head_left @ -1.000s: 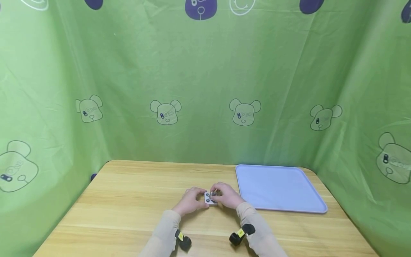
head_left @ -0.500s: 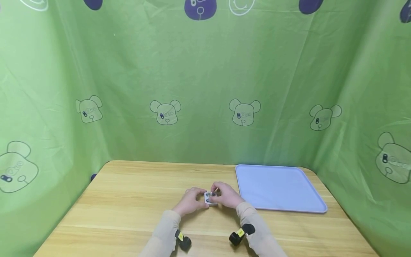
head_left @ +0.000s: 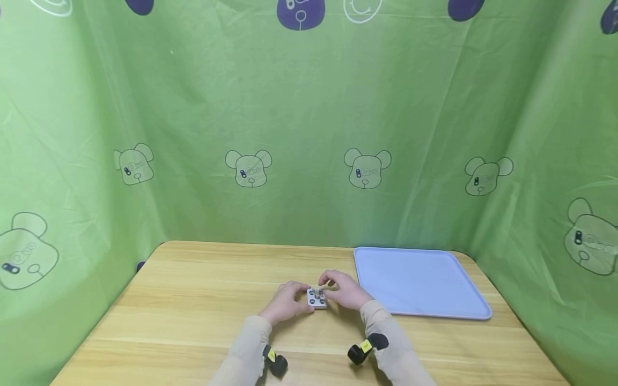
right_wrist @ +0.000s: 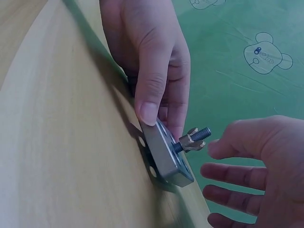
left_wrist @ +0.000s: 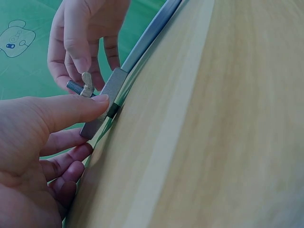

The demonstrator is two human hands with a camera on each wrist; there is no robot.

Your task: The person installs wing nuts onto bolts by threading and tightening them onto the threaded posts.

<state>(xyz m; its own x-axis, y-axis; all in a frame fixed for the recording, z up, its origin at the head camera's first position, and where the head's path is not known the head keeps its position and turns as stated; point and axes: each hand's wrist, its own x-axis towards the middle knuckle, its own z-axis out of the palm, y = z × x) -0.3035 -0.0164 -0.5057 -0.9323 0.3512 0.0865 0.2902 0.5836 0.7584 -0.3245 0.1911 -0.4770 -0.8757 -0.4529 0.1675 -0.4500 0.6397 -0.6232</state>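
Note:
A small square metal plate [right_wrist: 161, 152] with holes near its corners is held at its edges between the thumb and fingers of my left hand [head_left: 286, 303]. A threaded bolt [right_wrist: 203, 134] stands up from the plate's middle, with a brass-coloured wing nut [right_wrist: 190, 141] partway along it. In the left wrist view the wing nut's wing [left_wrist: 86, 78] shows above the plate, and a dark piece [left_wrist: 113, 110] pokes out underneath. Just right of the nut is my right hand [head_left: 346, 291], its thumb and fingers spread apart and loosely bent; the thumb tip lies close to the nut, not gripping it.
A pale blue tray [head_left: 420, 281] lies on the right back part of the wooden table [head_left: 212, 300], just beyond my right hand. Green curtains [head_left: 309, 214] printed with bear heads hang around the table. Both forearms carry a black wrist camera [head_left: 277, 365].
My right thumb and fingers have come off the wing nut and spread apart, and that hand has shifted slightly right. The nut and bolt show more plainly. My left hand and the plate stay put.

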